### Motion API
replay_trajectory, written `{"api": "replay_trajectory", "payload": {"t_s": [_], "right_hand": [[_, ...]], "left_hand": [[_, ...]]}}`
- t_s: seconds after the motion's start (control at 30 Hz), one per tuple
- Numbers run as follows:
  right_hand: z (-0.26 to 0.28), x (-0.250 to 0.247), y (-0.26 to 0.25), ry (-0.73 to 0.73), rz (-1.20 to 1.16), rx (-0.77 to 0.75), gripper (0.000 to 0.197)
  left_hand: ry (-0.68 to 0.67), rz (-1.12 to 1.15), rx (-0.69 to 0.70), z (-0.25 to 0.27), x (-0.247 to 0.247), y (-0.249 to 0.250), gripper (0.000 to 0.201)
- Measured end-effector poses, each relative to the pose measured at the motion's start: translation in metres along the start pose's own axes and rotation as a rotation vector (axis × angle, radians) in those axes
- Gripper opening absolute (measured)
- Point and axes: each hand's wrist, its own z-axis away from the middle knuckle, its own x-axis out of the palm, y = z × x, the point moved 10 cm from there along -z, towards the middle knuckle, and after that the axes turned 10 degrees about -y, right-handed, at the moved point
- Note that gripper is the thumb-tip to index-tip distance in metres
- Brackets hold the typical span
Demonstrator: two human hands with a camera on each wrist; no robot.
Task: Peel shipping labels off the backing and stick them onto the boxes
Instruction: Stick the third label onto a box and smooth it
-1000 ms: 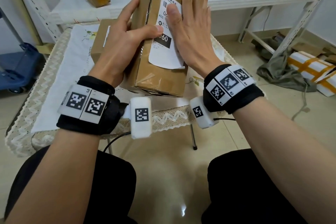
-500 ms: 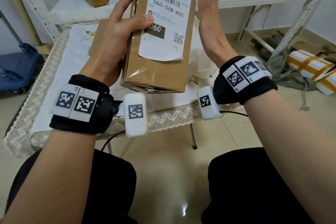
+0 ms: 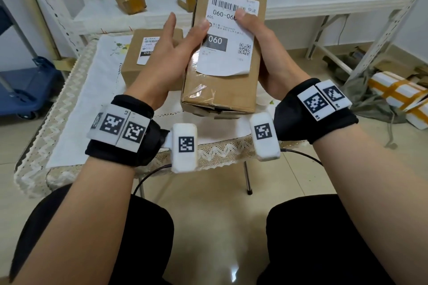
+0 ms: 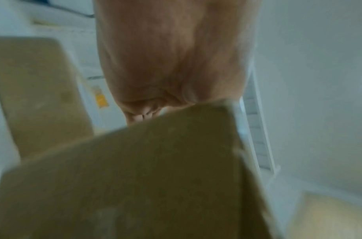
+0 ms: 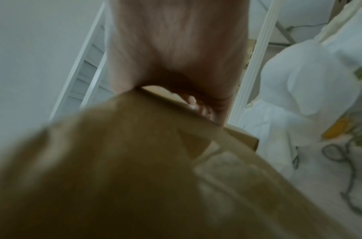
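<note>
i see the right hand (image 3: 261,53) clamping the box (image 3: 222,90), left hand (image 3: 171,53) spread (thumb on the label (image 3: 228,53)); its loose edge below the thumbs may, i think, crease.

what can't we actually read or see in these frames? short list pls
- Held box: top cut off by the head view's upper edge.
- Its shipping label: code after "060-06" hidden by the right hand thumb; small print too small.
- Left hand: thumb touches the label's edge; its fingers blurred in the left wrist view.
- Right hand fingers: behind the box.
- Second box on the table: partly hidden by the left hand.
</note>
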Motion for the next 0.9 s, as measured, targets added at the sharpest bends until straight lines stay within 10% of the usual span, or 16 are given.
{"api": "replay_trajectory", "payload": {"t_s": [0.37, 0.9], "right_hand": [[-0.001, 0.002, -0.001, 0.138, -0.038, -0.028, 0.078], [0.006, -0.025, -0.007, 0.321, -0.115, -0.083, 0.068]], "left_hand": [[-0.002, -1.014, 0.299, 0.011, 0.052, 0.044, 0.103], [-0.104, -1.044, 0.256, 0.006, 0.060, 0.020, 0.131]]}}
